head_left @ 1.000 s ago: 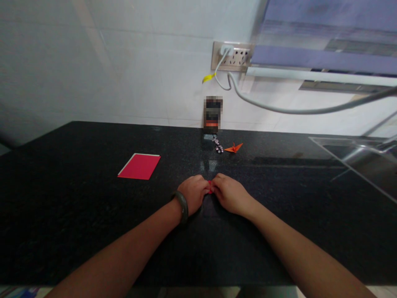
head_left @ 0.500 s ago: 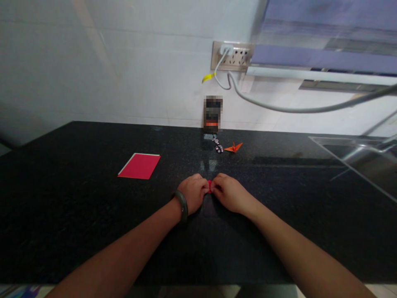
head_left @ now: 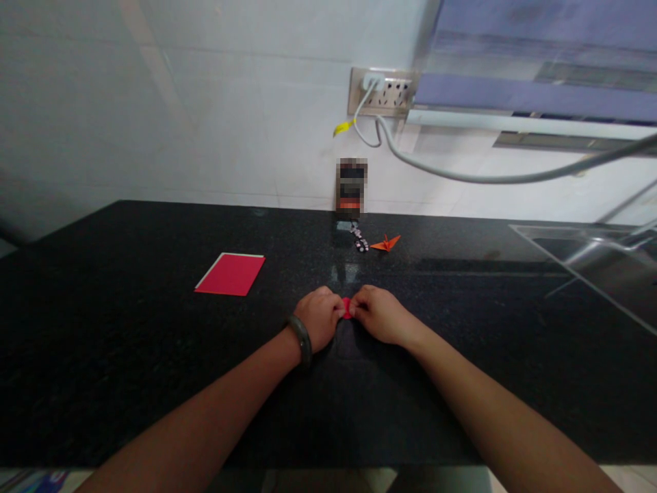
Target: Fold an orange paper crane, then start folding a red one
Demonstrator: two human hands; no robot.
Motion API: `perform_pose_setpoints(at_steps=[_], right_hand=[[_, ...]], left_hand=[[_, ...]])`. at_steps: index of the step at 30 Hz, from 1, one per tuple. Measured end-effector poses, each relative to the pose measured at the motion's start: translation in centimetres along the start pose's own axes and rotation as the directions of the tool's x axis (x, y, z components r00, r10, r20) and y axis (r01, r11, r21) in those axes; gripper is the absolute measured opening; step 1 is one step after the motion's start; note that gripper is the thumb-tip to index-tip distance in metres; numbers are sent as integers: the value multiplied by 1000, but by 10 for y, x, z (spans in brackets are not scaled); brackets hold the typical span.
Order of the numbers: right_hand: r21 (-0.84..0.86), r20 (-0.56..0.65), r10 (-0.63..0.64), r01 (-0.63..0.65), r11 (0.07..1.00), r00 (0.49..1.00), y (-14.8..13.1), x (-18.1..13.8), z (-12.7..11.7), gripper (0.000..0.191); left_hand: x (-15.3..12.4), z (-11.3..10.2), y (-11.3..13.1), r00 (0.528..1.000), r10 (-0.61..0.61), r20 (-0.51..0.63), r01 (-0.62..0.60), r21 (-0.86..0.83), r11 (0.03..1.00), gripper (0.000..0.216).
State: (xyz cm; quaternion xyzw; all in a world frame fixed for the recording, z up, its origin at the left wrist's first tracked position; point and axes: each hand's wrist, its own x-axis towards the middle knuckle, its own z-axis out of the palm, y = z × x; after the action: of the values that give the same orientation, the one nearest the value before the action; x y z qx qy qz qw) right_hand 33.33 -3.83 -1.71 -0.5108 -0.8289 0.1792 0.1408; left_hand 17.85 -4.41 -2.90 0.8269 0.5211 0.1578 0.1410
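Observation:
A small piece of folded red paper (head_left: 346, 308) lies between my two hands on the black countertop (head_left: 328, 411). My left hand (head_left: 319, 317), with a dark bangle (head_left: 302, 340) on its wrist, pinches the paper's left side. From the right, my right hand (head_left: 380, 314) has its fingers closed on the other side. Fingers cover most of the paper, so its folded shape is hard to make out. Farther left lies a stack of square red paper (head_left: 230, 275) with a white edge showing. An orange paper crane (head_left: 387, 243) sits beyond my right hand.
A phone-like upright object (head_left: 351, 188), blurred out, leans on the wall with a beaded strap (head_left: 360, 239) before it. A sink (head_left: 606, 257) is set into the counter at right. A grey cable (head_left: 487, 179) hangs across the wall near a socket panel (head_left: 384, 92).
Hardly anything differs. My right hand has shifted very slightly, and a little more of the red paper shows between the fingers.

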Motion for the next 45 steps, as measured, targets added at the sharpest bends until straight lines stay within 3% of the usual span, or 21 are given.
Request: perform_pose_setpoints(at_steps=[13,24,32,38,45], right_hand=[[-50,18,18,-17,999,1000,-3,2,-2,18],[52,24,-6,5,999,1000,0,0,1,14],[56,83,28,-33,998,996,-7,1,-1,18],[58,84,129,-134,989,988,-6,3,0,16],[27,61,136,-138,990,989,-6,3,0,14]], left_hand=[[1,4,0,998,3,-56,-2,8,1000,18],[-2,6,-2,999,23,-48,-27,-73,997,14],[-3,2,1,1000,-13,-20,10,-106,994,13],[-2,3,0,999,-3,-34,0,-103,995,13],[-2,5,-1,999,12,-40,-16,-97,995,14]])
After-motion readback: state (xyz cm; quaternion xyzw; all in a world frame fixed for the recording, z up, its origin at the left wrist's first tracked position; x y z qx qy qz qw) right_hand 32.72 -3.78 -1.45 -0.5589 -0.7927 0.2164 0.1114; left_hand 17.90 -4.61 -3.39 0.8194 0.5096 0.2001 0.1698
